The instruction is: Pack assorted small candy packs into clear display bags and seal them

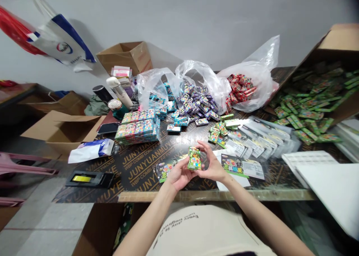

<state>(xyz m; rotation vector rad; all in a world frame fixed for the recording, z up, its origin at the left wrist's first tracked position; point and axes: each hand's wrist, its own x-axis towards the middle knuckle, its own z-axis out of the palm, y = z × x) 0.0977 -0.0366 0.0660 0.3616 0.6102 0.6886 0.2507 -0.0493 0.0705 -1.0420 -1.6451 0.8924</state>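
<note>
A small green printed box (194, 159) is held upright over the front of the dark table, between both hands. My left hand (179, 173) has its fingers closed around the box's left side and bottom. From the other side, my right hand (211, 165) grips its right edge and top corner with thumb and fingers. Under the left hand lies a printed green and black card (165, 170). A similar printed card (232, 164) rests beside the right wrist, over white paper. Several green boxes (215, 133) lie just beyond the hands.
Stacked packs of printed boxes (137, 130) stand at the left. Behind are plastic bags with blue, purple (196, 99) and red packets (241, 89). Clear sleeves (258, 136) fan out at the right, near a tipped carton (340, 39) spilling green boxes. A black tray (89, 179) lies front left.
</note>
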